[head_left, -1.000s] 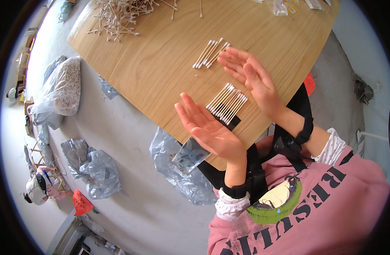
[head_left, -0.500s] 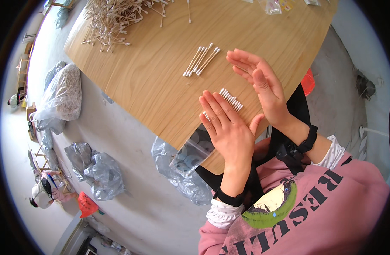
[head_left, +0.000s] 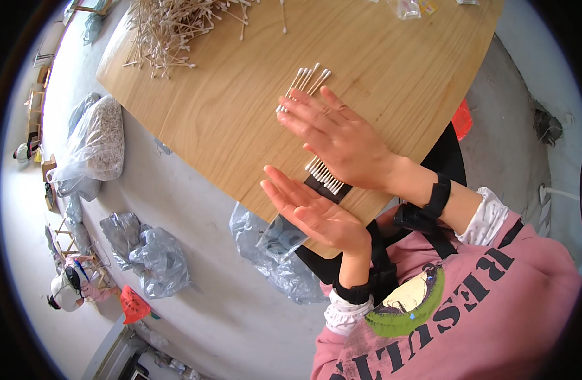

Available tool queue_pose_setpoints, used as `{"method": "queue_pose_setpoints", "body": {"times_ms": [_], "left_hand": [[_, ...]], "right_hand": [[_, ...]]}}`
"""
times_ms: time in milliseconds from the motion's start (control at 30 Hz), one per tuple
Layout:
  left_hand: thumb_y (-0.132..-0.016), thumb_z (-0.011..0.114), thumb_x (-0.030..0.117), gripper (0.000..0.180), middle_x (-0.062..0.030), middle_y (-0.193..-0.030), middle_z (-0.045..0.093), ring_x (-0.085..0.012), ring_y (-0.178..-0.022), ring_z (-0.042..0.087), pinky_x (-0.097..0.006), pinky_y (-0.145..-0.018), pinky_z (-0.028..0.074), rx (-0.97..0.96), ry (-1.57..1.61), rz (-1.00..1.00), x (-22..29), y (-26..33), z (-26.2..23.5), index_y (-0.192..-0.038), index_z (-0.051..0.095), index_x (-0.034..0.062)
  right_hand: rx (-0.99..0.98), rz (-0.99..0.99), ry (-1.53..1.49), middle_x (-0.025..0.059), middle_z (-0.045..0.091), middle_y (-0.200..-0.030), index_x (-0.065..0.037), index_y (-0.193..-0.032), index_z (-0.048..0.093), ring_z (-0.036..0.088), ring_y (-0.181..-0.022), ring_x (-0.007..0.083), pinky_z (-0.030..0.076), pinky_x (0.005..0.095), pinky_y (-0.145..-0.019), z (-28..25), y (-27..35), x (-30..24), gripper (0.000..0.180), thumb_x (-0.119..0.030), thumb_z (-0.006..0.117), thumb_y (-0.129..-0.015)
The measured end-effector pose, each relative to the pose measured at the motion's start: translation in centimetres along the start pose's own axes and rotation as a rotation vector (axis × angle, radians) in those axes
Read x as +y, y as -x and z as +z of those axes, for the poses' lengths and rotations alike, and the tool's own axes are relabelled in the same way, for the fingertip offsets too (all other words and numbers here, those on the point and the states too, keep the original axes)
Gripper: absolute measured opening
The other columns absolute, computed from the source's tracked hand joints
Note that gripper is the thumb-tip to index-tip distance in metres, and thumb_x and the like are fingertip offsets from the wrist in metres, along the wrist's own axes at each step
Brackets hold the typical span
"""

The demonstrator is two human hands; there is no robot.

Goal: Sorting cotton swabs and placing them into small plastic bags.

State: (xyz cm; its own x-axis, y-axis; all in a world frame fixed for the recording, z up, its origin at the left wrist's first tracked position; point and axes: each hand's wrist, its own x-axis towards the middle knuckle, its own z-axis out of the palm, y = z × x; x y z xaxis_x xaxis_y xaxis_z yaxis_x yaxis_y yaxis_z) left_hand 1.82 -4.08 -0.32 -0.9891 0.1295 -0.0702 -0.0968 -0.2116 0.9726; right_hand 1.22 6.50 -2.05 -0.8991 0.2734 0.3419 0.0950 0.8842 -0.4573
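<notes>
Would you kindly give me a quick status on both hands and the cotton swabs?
Left hand open, palm up. Right hand open, flat above swab bundle. Nothing gripped.

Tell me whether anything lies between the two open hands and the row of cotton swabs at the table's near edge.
Nothing visible does. The right hand hovers over the row of cotton swabs, hiding part of it; the left hand is open, palm up, just beside the row's near end.

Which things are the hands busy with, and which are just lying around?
In use:
- left hand and right hand, both open and flat
- row of cotton swabs between them
- small swab bunch by the right fingertips

Lying about:
- big swab pile
- plastic bags on the floor
</notes>
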Motion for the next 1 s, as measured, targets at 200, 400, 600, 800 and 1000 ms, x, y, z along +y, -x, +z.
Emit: {"method": "queue_pose_setpoints", "body": {"times_ms": [200, 400, 600, 800, 1000], "left_hand": [[-0.108, 0.029, 0.044, 0.065, -0.0170, -0.162, 0.027, -0.0284, -0.151, 0.023, -0.042, -0.123, 0.019, 0.023, 0.083, 0.016, -0.6, 0.0, 1.5, -0.156, 0.020, 0.0013], [-0.108, 0.030, 0.046, 0.065, -0.0175, -0.161, 0.026, -0.0294, -0.151, 0.022, -0.044, -0.123, 0.019, -0.029, 0.152, 0.016, -1.3, -0.3, 1.0, -0.156, 0.021, 0.0031], [-0.108, 0.031, 0.045, 0.065, -0.0175, -0.161, 0.027, -0.0282, -0.151, 0.024, -0.041, -0.123, 0.020, -0.029, 0.200, -0.003, -1.7, -0.9, 1.0, -0.155, 0.022, 0.0021], [-0.099, 0.060, 0.024, 0.057, -0.0157, -0.151, 0.043, -0.0275, -0.144, 0.035, -0.040, -0.119, 0.029, -0.185, -0.248, 0.057, 2.8, -2.2, -5.4, -0.146, 0.039, -0.0002], [-0.067, 0.089, 0.015, 0.071, -0.0129, -0.127, 0.057, -0.0327, -0.124, 0.049, -0.043, -0.108, 0.037, -0.531, -1.186, 0.318, 5.0, -3.2, -11.1, -0.130, 0.057, 0.0050]], "right_hand": [[-0.080, -0.103, 0.172, 0.0098, 0.043, -0.154, -0.004, -0.142, 0.049, 0.034, -0.147, 0.0232, 0.023, 0.0435, -0.123, 1.3, 0.2, 0.4, 0.048, -0.019, 0.050, -0.096], [-0.096, -0.108, 0.105, 0.0097, 0.045, -0.152, -0.005, -0.140, 0.051, 0.034, -0.147, 0.0230, 0.027, 0.0434, -0.122, 1.4, 0.3, 0.3, 0.046, -0.019, 0.050, -0.096], [-0.107, -0.132, -0.034, 0.0097, 0.043, -0.154, -0.005, -0.141, 0.051, 0.032, -0.148, 0.0239, 0.025, 0.0431, -0.123, 1.9, 0.0, 0.6, 0.047, -0.018, 0.051, -0.096], [-0.134, -0.148, 0.147, 0.0096, 0.040, -0.156, -0.004, -0.144, 0.047, 0.029, -0.149, 0.0237, 0.025, 0.0412, -0.123, 1.9, 0.4, 1.4, 0.050, -0.011, 0.050, -0.094], [-0.091, -0.153, 0.019, 0.0119, 0.042, -0.154, -0.001, -0.144, 0.046, 0.032, -0.148, 0.0248, 0.028, 0.0406, -0.122, 3.2, 0.0, -1.5, 0.051, -0.011, 0.047, -0.094]]}}
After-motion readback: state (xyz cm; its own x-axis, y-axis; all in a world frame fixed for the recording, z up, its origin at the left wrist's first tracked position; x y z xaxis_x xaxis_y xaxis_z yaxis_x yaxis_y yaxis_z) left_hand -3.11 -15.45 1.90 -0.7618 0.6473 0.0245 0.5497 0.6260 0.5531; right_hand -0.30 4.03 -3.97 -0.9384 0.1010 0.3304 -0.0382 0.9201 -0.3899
